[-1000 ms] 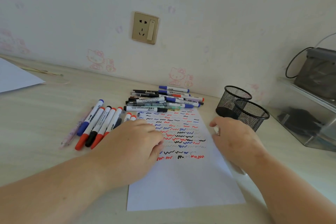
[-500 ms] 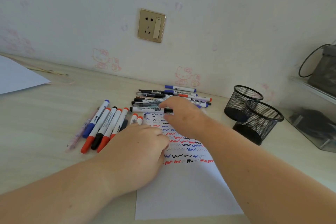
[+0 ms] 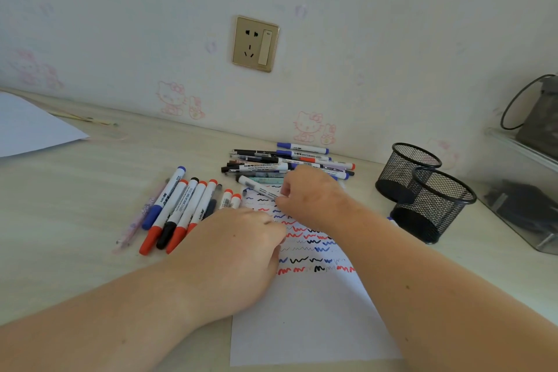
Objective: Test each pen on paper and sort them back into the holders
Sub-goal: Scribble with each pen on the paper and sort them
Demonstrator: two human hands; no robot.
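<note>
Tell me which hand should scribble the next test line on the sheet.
Right. The right hand already pinches a white marker over the paper, while the left hand lies flat on the sheet, likely steadying it.

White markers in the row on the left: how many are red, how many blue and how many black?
Red markers: 5
Blue markers: 1
Black markers: 1
Total: 7

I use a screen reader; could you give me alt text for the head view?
The right hand pinches a white marker over scribbled paper that the left hand rests on; more pens and two mesh holders sit nearby.
</note>
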